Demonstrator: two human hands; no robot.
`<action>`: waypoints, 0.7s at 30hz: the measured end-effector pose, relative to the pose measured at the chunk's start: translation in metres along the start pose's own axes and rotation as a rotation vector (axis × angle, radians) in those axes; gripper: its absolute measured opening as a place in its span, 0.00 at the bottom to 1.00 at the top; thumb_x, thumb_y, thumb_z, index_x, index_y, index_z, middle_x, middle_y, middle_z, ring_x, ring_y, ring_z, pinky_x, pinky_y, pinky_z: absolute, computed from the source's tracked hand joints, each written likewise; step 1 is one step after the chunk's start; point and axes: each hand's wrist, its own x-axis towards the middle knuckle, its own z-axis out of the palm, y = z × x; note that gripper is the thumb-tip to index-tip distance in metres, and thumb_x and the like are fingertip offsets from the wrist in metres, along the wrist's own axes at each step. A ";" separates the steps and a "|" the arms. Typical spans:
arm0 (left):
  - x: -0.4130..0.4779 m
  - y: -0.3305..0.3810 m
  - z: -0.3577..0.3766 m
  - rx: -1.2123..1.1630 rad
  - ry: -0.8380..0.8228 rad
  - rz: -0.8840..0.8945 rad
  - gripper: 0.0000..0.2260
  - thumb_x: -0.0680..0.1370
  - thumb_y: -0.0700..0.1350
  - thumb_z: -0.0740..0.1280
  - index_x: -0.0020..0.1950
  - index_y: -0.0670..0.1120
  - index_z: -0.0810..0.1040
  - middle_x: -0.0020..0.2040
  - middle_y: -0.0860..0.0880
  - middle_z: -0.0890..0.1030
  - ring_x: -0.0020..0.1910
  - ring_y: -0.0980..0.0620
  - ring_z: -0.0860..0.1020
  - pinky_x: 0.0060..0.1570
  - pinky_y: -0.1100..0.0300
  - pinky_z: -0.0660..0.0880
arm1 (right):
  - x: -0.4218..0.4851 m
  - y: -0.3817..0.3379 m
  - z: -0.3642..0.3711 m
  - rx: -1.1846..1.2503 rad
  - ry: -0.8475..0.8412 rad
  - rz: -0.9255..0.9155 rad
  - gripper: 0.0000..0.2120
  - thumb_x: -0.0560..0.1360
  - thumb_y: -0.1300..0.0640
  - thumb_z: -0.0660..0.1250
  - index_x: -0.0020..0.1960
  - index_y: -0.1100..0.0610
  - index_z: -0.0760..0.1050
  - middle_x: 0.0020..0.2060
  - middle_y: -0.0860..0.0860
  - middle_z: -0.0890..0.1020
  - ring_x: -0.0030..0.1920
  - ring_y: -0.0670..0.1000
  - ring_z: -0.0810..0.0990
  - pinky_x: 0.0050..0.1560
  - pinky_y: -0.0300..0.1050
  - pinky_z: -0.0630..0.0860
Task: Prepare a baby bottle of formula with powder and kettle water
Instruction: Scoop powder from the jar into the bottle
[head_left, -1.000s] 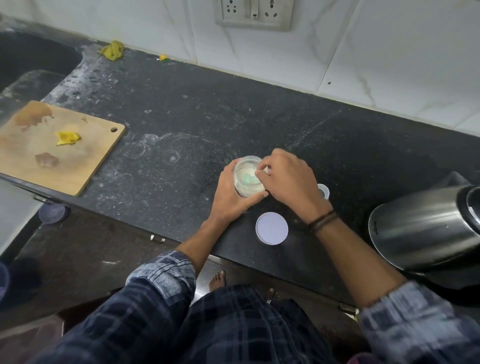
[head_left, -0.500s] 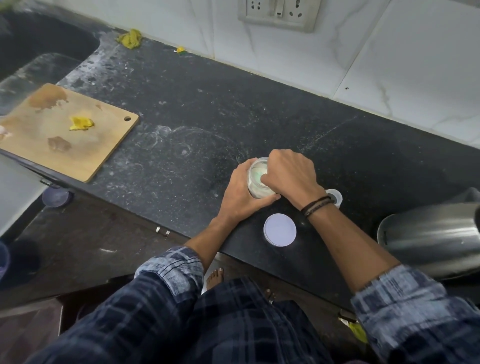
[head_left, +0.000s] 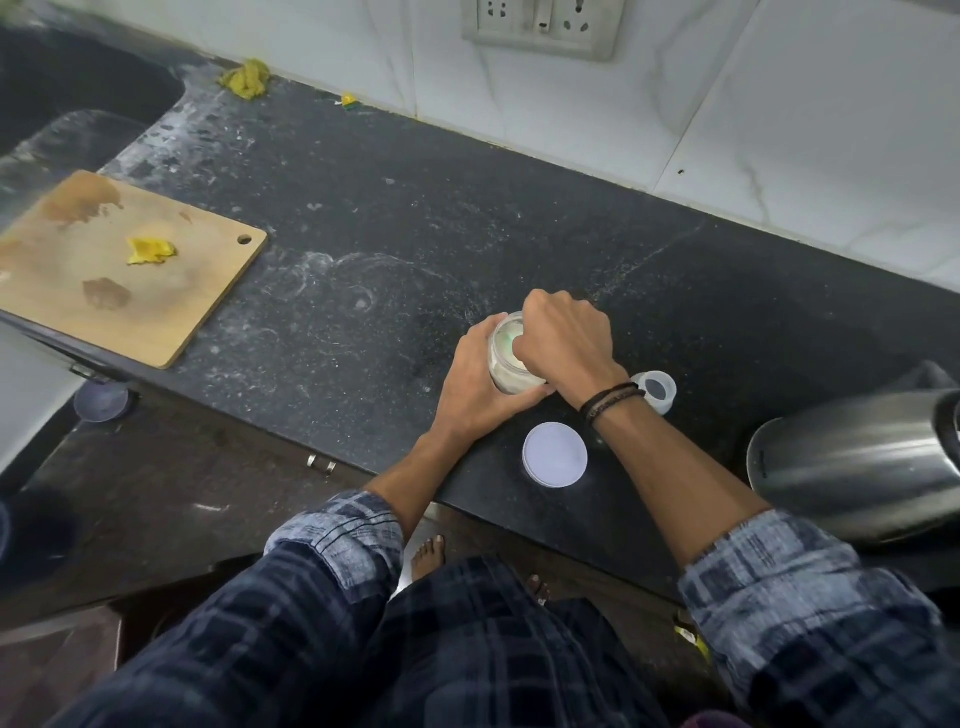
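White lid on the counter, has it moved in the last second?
No. The white lid lies in the same spot, between the jar and the front edge of the counter; only the camera shifted.

On the dark speckled stone counter (head_left: 415, 208) are set a rectangular wooden cutting board (head_left: 130, 270) at left, a clear glass jar of white powder (head_left: 511, 375), a round white lid (head_left: 555, 454) and a shiny steel kettle (head_left: 852, 462) at right.

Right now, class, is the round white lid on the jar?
No, the white lid lies flat on the counter near its front edge, apart from the jar that the left hand grips.
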 end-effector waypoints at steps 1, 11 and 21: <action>0.000 0.005 -0.002 -0.008 0.001 0.012 0.35 0.66 0.44 0.84 0.63 0.62 0.69 0.59 0.79 0.71 0.61 0.73 0.72 0.58 0.74 0.68 | 0.000 -0.001 0.000 0.009 -0.001 0.002 0.10 0.78 0.63 0.63 0.59 0.61 0.74 0.56 0.60 0.82 0.57 0.65 0.81 0.44 0.50 0.68; 0.001 0.009 -0.003 -0.135 -0.028 -0.004 0.34 0.65 0.43 0.84 0.62 0.61 0.69 0.57 0.78 0.72 0.59 0.73 0.74 0.55 0.76 0.68 | 0.004 -0.002 0.006 0.102 -0.060 0.000 0.10 0.79 0.61 0.64 0.59 0.61 0.75 0.55 0.60 0.82 0.55 0.64 0.81 0.44 0.50 0.68; 0.001 -0.014 0.005 -0.084 -0.013 -0.034 0.40 0.65 0.54 0.84 0.72 0.55 0.68 0.68 0.55 0.74 0.69 0.53 0.72 0.68 0.48 0.72 | 0.014 0.011 0.004 0.259 -0.193 0.018 0.06 0.70 0.56 0.73 0.39 0.58 0.77 0.36 0.53 0.81 0.41 0.60 0.81 0.40 0.50 0.76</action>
